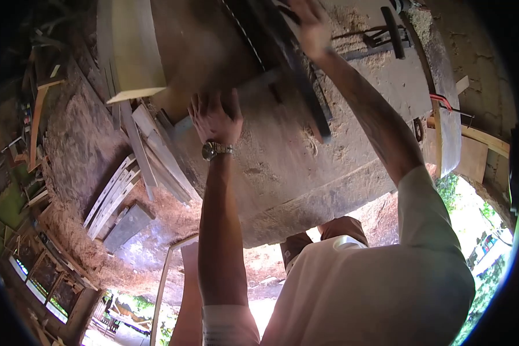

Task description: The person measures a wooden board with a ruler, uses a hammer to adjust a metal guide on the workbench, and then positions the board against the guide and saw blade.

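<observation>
Showing, at far left, pale slats lying in a loose stack on ground covered in sawdust. Showing above them a thick pale board resting at the near-left corner of the table, its end jutting past the table edge.

Laying the left hand flat on the dusty table top near that corner, fingers spread and gripping nothing, fingertips reaching just beside the dark bar. Wearing a metal wristwatch on that wrist.

Running the dark bar, long and narrow, slantwise across the middle of the table, from the far edge down toward the near side, with its lower end lying on the sawdust.

Stretching the right hand well beyond the left, onto the far part of the dark bar and touching it; whether the fingers are closing round the bar cannot be told. Keeping the two hands well apart, both along the same bar.

Showing, right of the right forearm, a dark T-shaped tool lying on the table top, and further right a red-handled item at the table's edge.
</observation>
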Motion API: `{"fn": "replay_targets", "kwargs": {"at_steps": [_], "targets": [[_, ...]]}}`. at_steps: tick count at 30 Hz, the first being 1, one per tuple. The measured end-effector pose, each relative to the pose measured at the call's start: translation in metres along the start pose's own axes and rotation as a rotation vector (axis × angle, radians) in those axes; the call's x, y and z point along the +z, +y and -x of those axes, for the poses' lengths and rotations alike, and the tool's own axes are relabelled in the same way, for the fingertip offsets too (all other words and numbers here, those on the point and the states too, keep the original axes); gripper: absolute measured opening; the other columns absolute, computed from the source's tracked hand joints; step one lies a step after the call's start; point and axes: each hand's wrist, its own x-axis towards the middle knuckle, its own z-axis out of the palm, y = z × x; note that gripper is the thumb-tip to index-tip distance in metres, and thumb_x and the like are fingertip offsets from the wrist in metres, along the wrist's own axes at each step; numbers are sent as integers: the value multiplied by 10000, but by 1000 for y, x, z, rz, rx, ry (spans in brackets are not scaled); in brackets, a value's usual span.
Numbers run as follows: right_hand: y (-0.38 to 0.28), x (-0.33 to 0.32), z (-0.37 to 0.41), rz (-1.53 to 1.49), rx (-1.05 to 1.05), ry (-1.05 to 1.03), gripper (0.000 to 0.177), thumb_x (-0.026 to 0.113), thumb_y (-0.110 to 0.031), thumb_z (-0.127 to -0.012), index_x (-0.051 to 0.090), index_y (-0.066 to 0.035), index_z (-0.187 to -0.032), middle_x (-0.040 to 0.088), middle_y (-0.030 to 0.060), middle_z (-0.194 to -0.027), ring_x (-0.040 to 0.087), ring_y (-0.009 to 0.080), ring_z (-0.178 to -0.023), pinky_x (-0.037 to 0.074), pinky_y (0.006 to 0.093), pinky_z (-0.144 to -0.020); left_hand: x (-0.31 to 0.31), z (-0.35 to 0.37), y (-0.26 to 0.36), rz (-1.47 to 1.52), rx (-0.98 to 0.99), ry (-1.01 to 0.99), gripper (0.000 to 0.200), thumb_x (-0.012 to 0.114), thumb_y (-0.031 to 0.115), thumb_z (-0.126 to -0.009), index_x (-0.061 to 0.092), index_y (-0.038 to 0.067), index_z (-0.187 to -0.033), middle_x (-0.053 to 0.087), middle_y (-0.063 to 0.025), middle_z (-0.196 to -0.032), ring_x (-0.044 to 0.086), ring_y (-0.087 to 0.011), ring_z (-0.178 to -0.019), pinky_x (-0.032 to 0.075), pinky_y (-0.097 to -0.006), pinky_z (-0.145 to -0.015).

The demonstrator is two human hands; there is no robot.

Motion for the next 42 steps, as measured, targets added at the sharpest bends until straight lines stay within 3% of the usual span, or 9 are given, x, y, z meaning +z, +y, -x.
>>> {"fn": "replay_targets", "kwargs": {"at_steps": [1,4,6,10,13,17,22,25,42], "targets": [[-23,-6,29,130,-18,78,362,530,-224,-1072,633,7,-1331,677,158,-1286,599,261,-1269,456,366,-1072,1,1,-1,9,-1,6,312,685,349,-941,638,42,-972,637,-189,-1067,592,-420,-1032,451,-569,-894],[-57,-41,107,608,-167,-13,472,442,-362,-1093,679,8,-1264,617,79,-826,587,173,-848,483,298,-883,-4,0,1,50,-51,-31,342,693,385,-939,634,48,-948,637,-180,-1067,593,-409,-1028,451,-559,-868],[-52,-71,159,689,-115,-7,504,431,-380,-1085,691,22,-1241,662,119,-899,606,174,-880,490,308,-845,-5,0,1,26,-59,-20,354,705,407,-934,638,60,-944,644,-168,-1039,602,-398,-1006,454,-549,-857],[-51,-68,191,784,-383,-128,526,418,-389,-1074,676,39,-1239,703,228,-1061,670,298,-973,517,390,-863,4,1,-7,22,-38,43,405,741,461,-894,648,68,-922,660,-151,-985,611,-368,-957,450,-523,-851],[-44,-68,190,790,-242,-113,530,432,-396,-1067,676,50,-1219,701,254,-1118,667,378,-1036,510,422,-925,14,1,-17,-36,-5,192,424,736,492,-900,646,78,-907,657,-130,-944,616,-359,-924,446,-528,-848],[-44,-69,191,783,-281,-154,466,460,-338,-1063,682,60,-1161,704,227,-1053,663,361,-994,505,408,-904,11,-13,-20,-22,84,273,445,736,512,-904,679,74,-961,695,-148,-953,640,-378,-929,465,-518,-864],[-40,-81,197,868,-195,-110,557,353,-402,-1111,669,43,-1225,667,100,-924,563,177,-800,447,324,-718,17,-33,-30,-48,208,325,477,753,527,-885,681,56,-910,679,-132,-947,633,-361,-900,488,-496,-810],[-27,-90,193,809,-257,-111,563,356,-411,-1110,673,42,-1220,664,84,-893,548,165,-775,435,316,-695,9,-34,-17,49,106,359,443,685,420,-958,562,16,-823,581,-206,-872,574,-420,-900,436,-541,-865],[-37,-82,194,884,-271,-102,488,414,-344,-1101,688,54,-1168,701,146,-893,582,212,-761,464,335,-713,13,-33,-22,22,239,323,434,751,442,-902,602,42,-818,607,-151,-817,597,-381,-823,461,-507,-769]]}}
